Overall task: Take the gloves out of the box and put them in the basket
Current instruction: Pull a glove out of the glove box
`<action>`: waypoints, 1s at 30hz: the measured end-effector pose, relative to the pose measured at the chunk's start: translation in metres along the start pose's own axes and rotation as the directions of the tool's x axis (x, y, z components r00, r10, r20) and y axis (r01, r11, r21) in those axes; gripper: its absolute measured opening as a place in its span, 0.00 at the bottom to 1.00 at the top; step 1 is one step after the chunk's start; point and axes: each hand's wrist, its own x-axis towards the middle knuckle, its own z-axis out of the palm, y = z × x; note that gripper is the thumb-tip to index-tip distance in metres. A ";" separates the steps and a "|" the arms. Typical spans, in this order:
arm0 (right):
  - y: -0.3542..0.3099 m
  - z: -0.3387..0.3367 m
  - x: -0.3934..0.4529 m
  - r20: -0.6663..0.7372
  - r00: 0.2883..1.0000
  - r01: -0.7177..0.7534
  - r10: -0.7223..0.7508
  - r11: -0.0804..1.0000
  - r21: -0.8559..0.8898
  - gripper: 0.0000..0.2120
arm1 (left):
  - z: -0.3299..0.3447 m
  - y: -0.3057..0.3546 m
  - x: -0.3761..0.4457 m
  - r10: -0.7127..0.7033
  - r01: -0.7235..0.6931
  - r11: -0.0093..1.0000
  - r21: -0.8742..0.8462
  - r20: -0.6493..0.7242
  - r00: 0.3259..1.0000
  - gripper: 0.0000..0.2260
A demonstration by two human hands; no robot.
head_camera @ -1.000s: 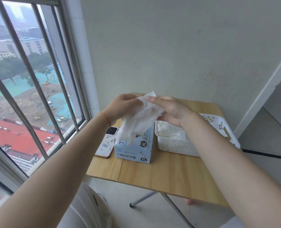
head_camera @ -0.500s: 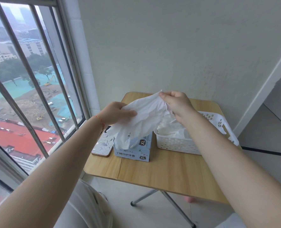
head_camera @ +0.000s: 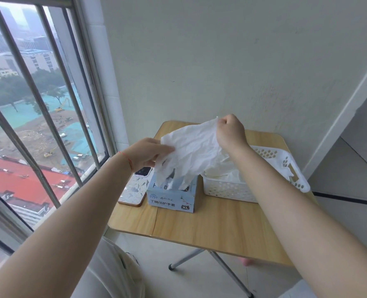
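Item: white glove (head_camera: 191, 151), stretched above box (head_camera: 171, 195) on table (head_camera: 210, 222). My right hand (head_camera: 230, 131) pinches its cuff; my left hand (head_camera: 148, 154) pinches its other edge. Basket (head_camera: 285, 162) beside box, holding gloves.

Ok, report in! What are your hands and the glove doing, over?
Right hand pinches glove cuff; left hand grips its edge. Glove fingers dangle over box. Basket right beside, nothing blocking.

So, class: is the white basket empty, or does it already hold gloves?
Not empty. White gloves already lie heaped inside the basket, visible above its near wall.
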 end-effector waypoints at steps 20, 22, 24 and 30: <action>0.113 -0.102 0.028 -0.103 0.960 -0.273 0.260 0.953 -0.133 0.13 | 0.111 0.099 0.078 0.070 -0.116 0.874 0.471 0.114 0.991 0.11; 0.123 -0.105 0.026 -0.057 0.949 -0.314 0.309 0.920 -0.236 0.08 | 0.127 0.093 0.089 0.130 -0.117 0.654 0.747 0.042 0.991 0.11; 0.133 -0.102 0.021 -0.037 0.943 -0.326 0.332 0.892 -0.314 0.08 | 0.138 0.078 0.097 0.240 -0.109 0.578 0.808 -0.042 0.970 0.08; 0.145 -0.095 0.021 -0.057 0.960 -0.277 0.275 0.894 -0.352 0.11 | 0.149 0.059 0.083 0.448 -0.248 0.525 0.814 -0.017 0.894 0.07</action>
